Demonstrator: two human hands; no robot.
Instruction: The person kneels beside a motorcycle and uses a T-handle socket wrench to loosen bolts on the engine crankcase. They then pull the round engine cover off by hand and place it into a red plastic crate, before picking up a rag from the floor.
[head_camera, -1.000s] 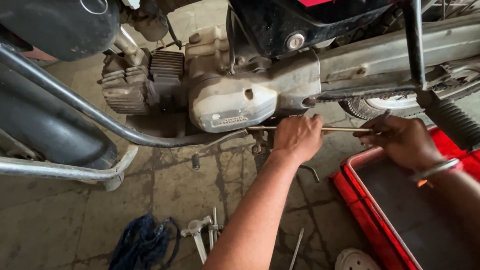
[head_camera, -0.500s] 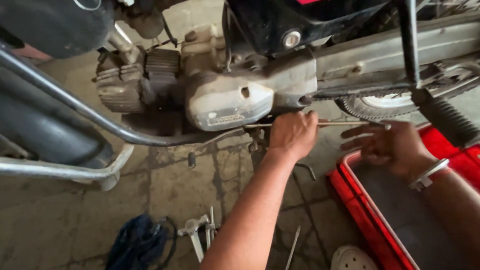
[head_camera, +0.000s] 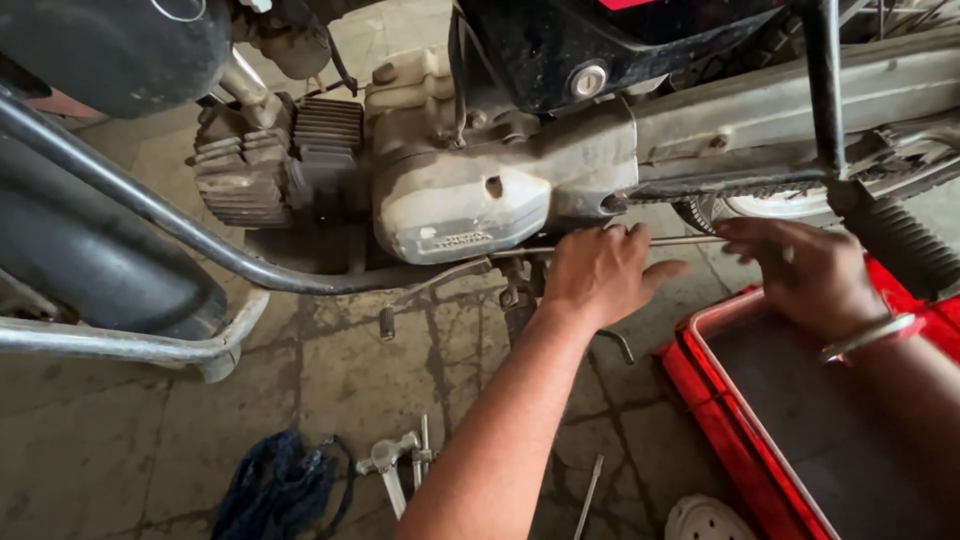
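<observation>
A motorcycle engine (head_camera: 450, 190) with a dull silver side cover hangs above a stained concrete floor. A thin metal rod (head_camera: 690, 241) runs level below the engine toward the rear wheel. My left hand (head_camera: 600, 275) grips this rod near the engine, fingers curled over it, thumb out to the right. My right hand (head_camera: 800, 270), with a metal bangle on the wrist, touches the rod's right end with its fingertips, held over a red plastic crate (head_camera: 700, 400).
A curved steel crash guard tube (head_camera: 180, 225) sweeps across the left. Wrenches (head_camera: 400, 465), a dark blue rag (head_camera: 275, 490) and a thin rod (head_camera: 588, 495) lie on the floor near me. A footrest with ribbed rubber (head_camera: 900, 240) juts out at right.
My left hand has slid slightly left along the rod toward the engine. My right hand has loosened from a fist around the rod's end to fingertips only.
</observation>
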